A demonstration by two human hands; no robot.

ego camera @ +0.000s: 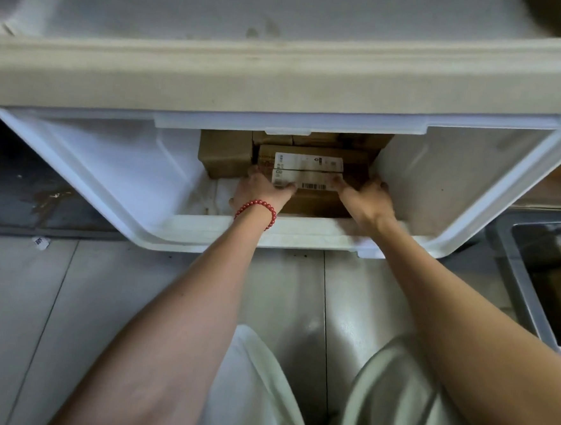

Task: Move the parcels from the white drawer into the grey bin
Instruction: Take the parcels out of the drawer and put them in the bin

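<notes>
Labelled parcel point(308, 176) long axis left-right, both hands gripping ends

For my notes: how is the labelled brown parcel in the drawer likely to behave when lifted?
The labelled parcel looks like a stiff cardboard box with straight edges, so it should keep its shape. The left hand and right hand grip opposite ends, hinting at some weight. Flat faces: unlikely to roll.

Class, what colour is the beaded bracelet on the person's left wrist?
The bracelet is red, seen clearest in the head view.
</notes>
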